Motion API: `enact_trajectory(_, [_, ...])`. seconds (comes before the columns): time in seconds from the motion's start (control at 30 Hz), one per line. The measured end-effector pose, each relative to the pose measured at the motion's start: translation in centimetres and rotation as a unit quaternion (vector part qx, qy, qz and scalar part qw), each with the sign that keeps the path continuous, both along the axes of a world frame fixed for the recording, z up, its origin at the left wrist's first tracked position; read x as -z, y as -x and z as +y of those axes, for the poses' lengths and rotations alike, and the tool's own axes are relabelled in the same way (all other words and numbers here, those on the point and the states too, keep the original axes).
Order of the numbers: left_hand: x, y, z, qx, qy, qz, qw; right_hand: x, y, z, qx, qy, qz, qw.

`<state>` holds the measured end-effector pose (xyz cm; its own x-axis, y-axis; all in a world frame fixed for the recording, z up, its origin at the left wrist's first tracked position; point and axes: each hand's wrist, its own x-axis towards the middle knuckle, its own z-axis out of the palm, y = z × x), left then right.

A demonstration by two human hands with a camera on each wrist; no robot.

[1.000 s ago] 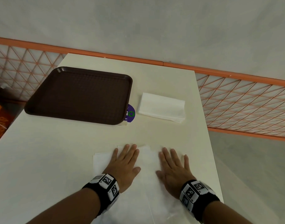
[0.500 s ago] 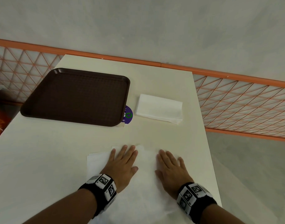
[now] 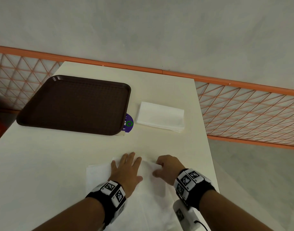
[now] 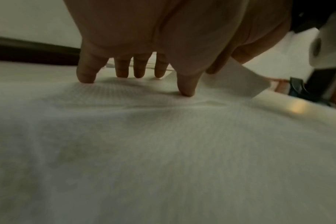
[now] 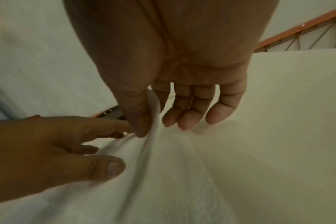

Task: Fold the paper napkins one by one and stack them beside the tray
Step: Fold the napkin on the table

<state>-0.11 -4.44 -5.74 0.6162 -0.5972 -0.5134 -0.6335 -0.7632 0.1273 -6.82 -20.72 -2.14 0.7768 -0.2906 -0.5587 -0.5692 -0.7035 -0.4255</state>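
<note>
A white paper napkin [image 3: 99, 177] lies spread on the near part of the table. My left hand [image 3: 126, 167] lies flat on it with straight fingers, pressing it down [image 4: 136, 72]. My right hand [image 3: 166, 165] has its fingers curled and pinches the napkin's far right part [image 5: 153, 121] between thumb and forefinger, raising a fold off the table. A stack of folded white napkins [image 3: 160, 116] lies right of the brown tray [image 3: 76, 104].
A purple round sticker [image 3: 128, 123] shows at the tray's near right corner. The white table [image 3: 43, 164] ends close to the right of my right wrist. An orange lattice railing [image 3: 243, 110] runs behind and to the right.
My right hand has gone from lying flat on the napkin to curling and pinching its far right part, lifting it. The left hand stays flat on the napkin.
</note>
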Motion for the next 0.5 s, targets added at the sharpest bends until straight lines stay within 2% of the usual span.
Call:
enact_trajectory(0.17, [-1.1,-1.1,-0.7,0.005,0.052,0.013,0.999,-1.6,0.7,0.4,-0.033,-0.073,-0.112,0.991])
enact_trajectory(0.27, [-1.8,-2.5,-0.6,-0.044,0.141,0.069,0.987,-1.4,1.2,-1.5,0.092,-0.142,-0.179,0.969])
enact_trajectory(0.33, [-2.5,-4.0,-0.3,-0.146,0.227,0.138,0.953,-0.7,1.6,-3.4,0.194,-0.164,-0.216,0.943])
enact_trajectory(0.43, [-3.6,-6.7,-0.1,-0.258,0.308,0.264,0.877,0.1,1.8,-5.5,0.318,-0.216,-0.234,0.893])
enact_trajectory(0.5, [-4.1,-8.0,-0.6,-0.315,0.349,0.339,0.815,0.4,1.4,-6.5,0.369,-0.241,-0.238,0.866])
